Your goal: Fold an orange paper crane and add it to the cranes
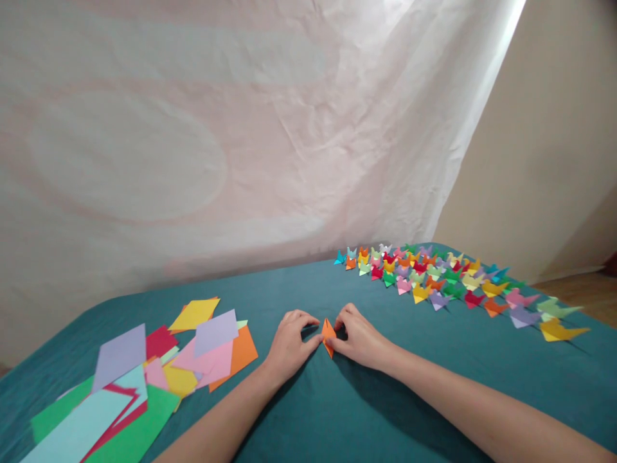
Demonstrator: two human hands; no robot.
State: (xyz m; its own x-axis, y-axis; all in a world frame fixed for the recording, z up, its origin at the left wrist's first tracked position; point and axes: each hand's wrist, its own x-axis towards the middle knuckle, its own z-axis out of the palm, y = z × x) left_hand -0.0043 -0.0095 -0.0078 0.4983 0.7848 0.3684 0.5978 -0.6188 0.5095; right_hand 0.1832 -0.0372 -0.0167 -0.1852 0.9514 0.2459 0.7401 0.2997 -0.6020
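A small piece of folded orange origami paper (328, 330), narrow and diamond-shaped with a slit at its upper point, is between my hands just above or on the table. My left hand (290, 342) is at its left edge, with the thumb tip against the paper and the fingers curled in. From the other side my right hand (360, 339) pinches it, its thumb lying across the lower part and its bent fingers at the right edge. The right fingertips are partly hidden.
Loose coloured paper sheets (120, 357) overlap in a pile on the left of the green-covered table (289, 289). Rows of small folded paper birds (421, 293) stand at the back right. A pale cloth (270, 154) hangs behind the table, with a beige wall (540, 141) on the right.
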